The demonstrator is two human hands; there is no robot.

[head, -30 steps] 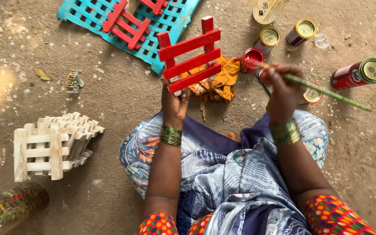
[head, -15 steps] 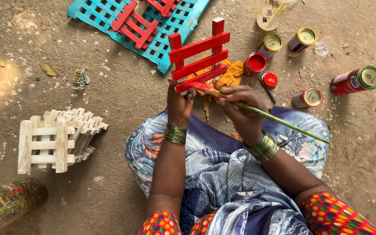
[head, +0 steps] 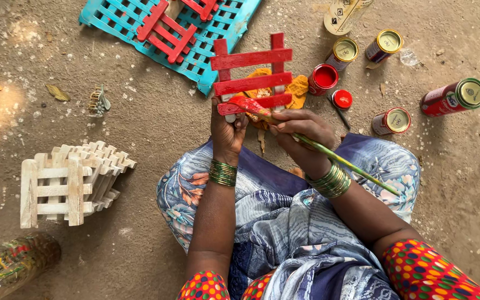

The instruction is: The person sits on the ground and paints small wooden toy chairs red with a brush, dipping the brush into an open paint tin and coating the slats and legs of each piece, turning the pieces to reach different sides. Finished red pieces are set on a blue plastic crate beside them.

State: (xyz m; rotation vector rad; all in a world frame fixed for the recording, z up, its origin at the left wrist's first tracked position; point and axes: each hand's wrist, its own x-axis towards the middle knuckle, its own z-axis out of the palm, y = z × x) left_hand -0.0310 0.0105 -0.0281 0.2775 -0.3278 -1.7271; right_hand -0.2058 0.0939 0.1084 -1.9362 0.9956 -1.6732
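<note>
Two hands work above a dusty dirt floor: the left hand (head: 227, 132) grips a red slat frame (head: 253, 75) upright by one post, the right hand (head: 302, 132) holds a brush (head: 329, 153), bristles aimed up-left onto its lowest slat.

Cut off by the top edge: turquoise lattice mat (head: 119, 18), far red frame (head: 198, 5), pale bottle (head: 345, 12). Cropped at the bottom-left corner: striped bottle (head: 8, 265). Hidden behind the left hand (head: 228, 131): foot of the held red frame (head: 253, 75). Too small to identify: debris (head: 99, 100).
</note>
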